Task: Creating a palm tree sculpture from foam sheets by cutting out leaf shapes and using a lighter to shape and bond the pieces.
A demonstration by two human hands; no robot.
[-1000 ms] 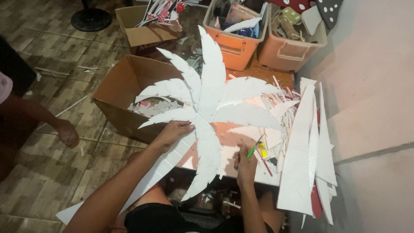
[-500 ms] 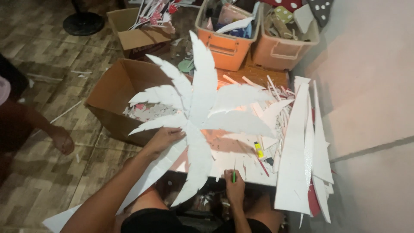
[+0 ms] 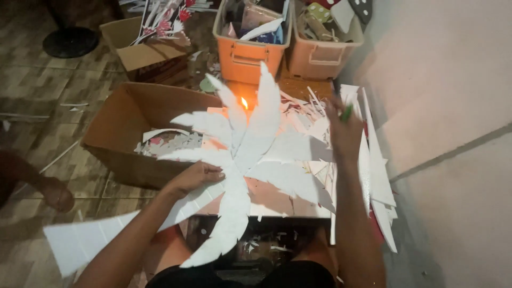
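While the left hand presses flat on the white foam palm lying on the surface, assembly appears paused. The right hand, raised beyond the palm's right fronds, grips a green tool; next, it likely must return to the palm's centre.

Left hand rests palm-down, fingers curled forward; right hand is raised, arm outstretched, fingers closed.

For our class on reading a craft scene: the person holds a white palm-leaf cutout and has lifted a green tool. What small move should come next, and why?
Probably bring the right hand with its green tool back down to the white palm-leaf cutout. The left hand presses the cutout near its centre, steadying it over the small table, while the tool is raised clear of it. A small flame burns just behind the leaves, so keep low and away from it.
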